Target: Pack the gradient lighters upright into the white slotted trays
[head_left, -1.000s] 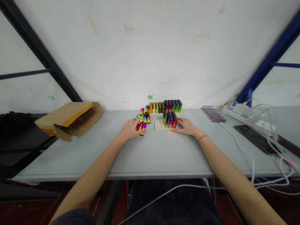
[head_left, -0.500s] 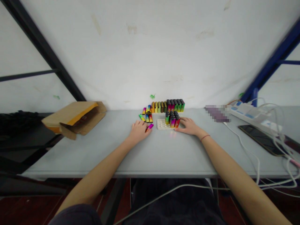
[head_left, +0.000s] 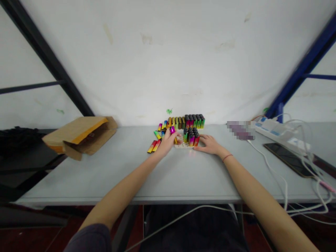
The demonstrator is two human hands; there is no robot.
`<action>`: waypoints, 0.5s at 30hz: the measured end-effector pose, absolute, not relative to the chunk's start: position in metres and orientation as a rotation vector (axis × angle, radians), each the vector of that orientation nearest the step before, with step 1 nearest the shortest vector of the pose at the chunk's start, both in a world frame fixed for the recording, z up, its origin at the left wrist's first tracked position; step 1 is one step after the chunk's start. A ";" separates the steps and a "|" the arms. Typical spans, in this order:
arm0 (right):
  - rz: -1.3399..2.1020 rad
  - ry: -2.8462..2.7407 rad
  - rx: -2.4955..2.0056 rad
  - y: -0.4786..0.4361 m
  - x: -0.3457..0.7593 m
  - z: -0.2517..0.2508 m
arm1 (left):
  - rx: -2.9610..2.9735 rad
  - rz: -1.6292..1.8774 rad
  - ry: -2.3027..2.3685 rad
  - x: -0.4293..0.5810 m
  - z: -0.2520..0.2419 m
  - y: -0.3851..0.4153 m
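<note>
My left hand [head_left: 168,141] grips a purple-and-yellow lighter [head_left: 172,130], held upright over the left end of a white holed tray [head_left: 180,146]. My right hand [head_left: 210,144] is around the tray's right end, thumb at the front corner and fingers behind. A cluster of black-topped lighters [head_left: 191,139] stands upright in the right part of the tray. Just left of my left hand lie two red-and-yellow lighters [head_left: 152,146] on the table. More loose lighters [head_left: 158,135] lie behind them, partly hidden by the hand.
Rows of upright lighters [head_left: 194,121] stand by the wall behind the tray. At left is an open cardboard box [head_left: 78,134]. At right lie a dark phone [head_left: 287,159], a power strip [head_left: 278,131] and tangled white cables [head_left: 273,164]. The table's front edge [head_left: 183,201] runs before me.
My left hand has moved right, from the loose lighters to the tray, bringing a purple-and-yellow lighter upright. Two red-and-yellow lighters now show left of it. My right hand has stayed at the tray.
</note>
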State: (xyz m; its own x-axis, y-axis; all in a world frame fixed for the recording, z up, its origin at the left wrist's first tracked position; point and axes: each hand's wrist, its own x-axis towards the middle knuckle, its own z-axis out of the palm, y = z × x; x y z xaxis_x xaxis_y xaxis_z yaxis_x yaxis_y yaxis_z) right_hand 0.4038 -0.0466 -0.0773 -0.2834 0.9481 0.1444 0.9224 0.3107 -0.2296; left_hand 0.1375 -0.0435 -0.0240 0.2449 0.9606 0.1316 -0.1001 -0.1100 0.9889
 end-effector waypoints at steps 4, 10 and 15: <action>0.149 -2.334 -1.699 -0.046 0.404 -0.078 | 1.097 1.126 0.780 0.145 -0.023 -0.048; 0.144 -2.339 -1.741 -0.047 0.404 -0.076 | 0.874 1.130 0.767 0.134 -0.030 -0.051; 0.155 -2.347 -1.750 -0.046 0.405 -0.076 | 0.794 1.086 0.803 0.133 -0.031 -0.051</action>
State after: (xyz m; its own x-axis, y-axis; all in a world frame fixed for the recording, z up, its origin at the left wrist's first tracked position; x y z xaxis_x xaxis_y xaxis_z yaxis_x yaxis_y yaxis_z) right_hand 0.4046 -0.0464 -0.0756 -0.2730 0.9563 0.1046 0.9343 0.2895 -0.2080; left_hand 0.1333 -0.0511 -0.0314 0.2596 0.9519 -0.1627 -0.4349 0.2656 0.8604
